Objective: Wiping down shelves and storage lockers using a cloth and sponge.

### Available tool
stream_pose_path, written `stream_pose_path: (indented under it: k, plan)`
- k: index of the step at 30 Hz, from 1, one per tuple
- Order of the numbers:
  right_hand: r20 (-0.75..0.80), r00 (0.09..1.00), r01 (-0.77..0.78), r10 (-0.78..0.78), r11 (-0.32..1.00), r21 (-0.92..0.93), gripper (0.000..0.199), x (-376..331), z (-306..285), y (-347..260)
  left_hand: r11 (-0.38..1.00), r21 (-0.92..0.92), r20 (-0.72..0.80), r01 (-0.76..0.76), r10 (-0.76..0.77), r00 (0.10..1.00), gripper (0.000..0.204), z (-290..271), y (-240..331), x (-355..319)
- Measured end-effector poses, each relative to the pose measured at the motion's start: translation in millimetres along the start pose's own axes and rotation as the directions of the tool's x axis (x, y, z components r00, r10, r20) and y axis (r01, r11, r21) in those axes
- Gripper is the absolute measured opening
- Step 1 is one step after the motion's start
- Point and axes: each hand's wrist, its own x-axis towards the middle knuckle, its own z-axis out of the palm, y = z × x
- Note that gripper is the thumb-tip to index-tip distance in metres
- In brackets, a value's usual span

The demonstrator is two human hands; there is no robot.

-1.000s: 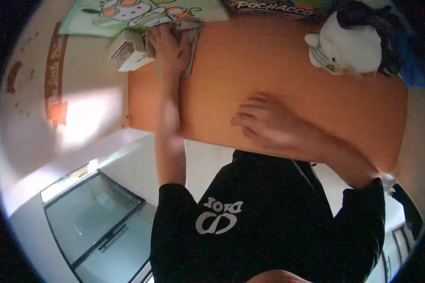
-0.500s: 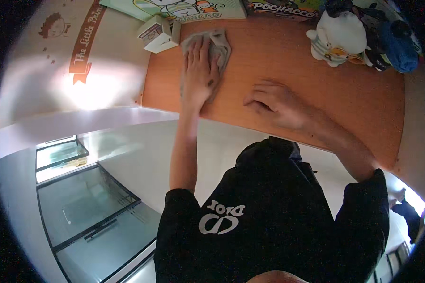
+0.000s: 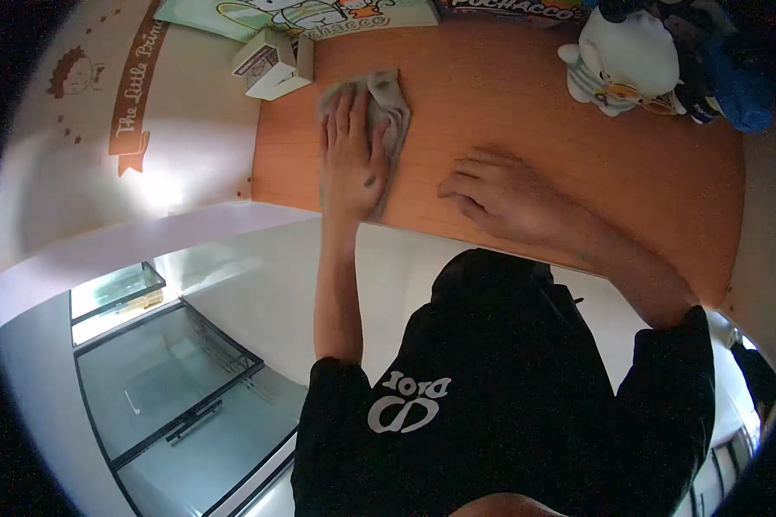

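A grey cloth (image 3: 386, 96) lies on the orange-brown wooden desktop (image 3: 483, 95), left of centre, and stretches down to the near edge. Flat on top of it rests my left hand (image 3: 351, 164), fingers stretched out toward the far side, pressing the cloth against the wood; part of the cloth is hidden beneath the palm. My right hand (image 3: 500, 194) leans on the desktop near its front edge, to the right of the cloth. Its fingers are loosely bent and somewhat apart, with nothing visible in them.
Small white boxes (image 3: 283, 76) stand at the far left corner. Behind them runs a green printed box (image 3: 328, 19). A white plush toy (image 3: 625, 60) sits at the far right beside a blue item (image 3: 737, 95). A printed side panel (image 3: 181, 112) borders the left.
My left hand has slid the cloth toward me, bringing it to the desktop's near edge. My right hand stays in nearly the same place. The whole view has shifted slightly.
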Motion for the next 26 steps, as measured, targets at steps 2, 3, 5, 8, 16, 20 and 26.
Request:
stream_pose_path:
  k: [2, 3, 5, 8, 16, 20, 26]
  plan:
    - [-0.012, 1.000, 0.025, -0.025, 1.000, 0.017, 0.014, -0.4, 1.3, 1.3, 0.997, -0.051, -0.029, -0.060, 0.058, 0.998, 0.055, 5.6, -12.0, 15.1]
    - [-0.010, 1.000, 0.020, -0.019, 1.000, 0.018, 0.014, -0.3, 1.4, 2.0, 0.997, -0.056, -0.026, -0.059, 0.058, 0.998, 0.055, 12.0, -19.4, 23.0]
    - [-0.009, 1.000, 0.014, -0.014, 1.000, 0.005, 0.014, -0.9, 3.0, 1.6, 0.998, -0.022, -0.040, -0.053, 0.053, 0.998, 0.055, 27.9, -35.8, 39.2]
    - [-0.016, 1.000, 0.008, -0.009, 1.000, -0.011, 0.014, -0.9, 0.5, -2.5, 0.998, 0.013, -0.055, -0.056, 0.056, 0.997, 0.055, 40.6, -58.3, 56.5]
    - [0.011, 0.999, 0.031, -0.031, 1.000, 0.001, 0.016, -3.0, -0.3, 5.2, 0.983, 0.168, -0.006, -0.079, 0.081, 0.997, 0.055, 50.5, -67.1, 75.8]
    - [0.032, 0.999, 0.032, -0.032, 0.999, -0.009, 0.015, 0.7, 0.9, 5.2, 0.981, 0.182, 0.009, -0.064, 0.064, 0.998, 0.056, 50.5, -70.0, 78.8]
    - [0.069, 0.997, 0.030, -0.027, 0.998, -0.047, 0.019, 1.7, 6.8, 11.7, 0.998, -0.035, 0.002, 0.046, -0.046, 0.999, 0.060, 43.6, -59.5, 85.7]
